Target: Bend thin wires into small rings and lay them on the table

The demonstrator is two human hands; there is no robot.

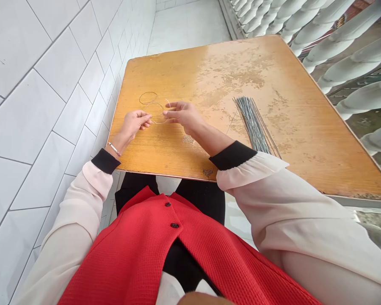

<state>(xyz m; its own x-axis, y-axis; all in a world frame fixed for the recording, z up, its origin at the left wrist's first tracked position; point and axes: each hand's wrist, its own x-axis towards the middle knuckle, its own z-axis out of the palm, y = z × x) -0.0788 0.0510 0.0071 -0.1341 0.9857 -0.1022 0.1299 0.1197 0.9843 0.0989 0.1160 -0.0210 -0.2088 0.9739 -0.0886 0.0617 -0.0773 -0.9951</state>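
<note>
Wire [160,123]: one, pinched in left grip [135,122]; right grip [186,115] parted, hold unclear; one wire bundle [252,123].

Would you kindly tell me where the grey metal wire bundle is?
In the head view, the bundle lies on the brown wooden table, right of the bare right hand.

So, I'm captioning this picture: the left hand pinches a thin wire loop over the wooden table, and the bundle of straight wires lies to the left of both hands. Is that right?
Not quite: in the head view, the bundle of straight wires lies to the right of both hands. The left hand does pinch a thin wire loop over the wooden table.
</note>
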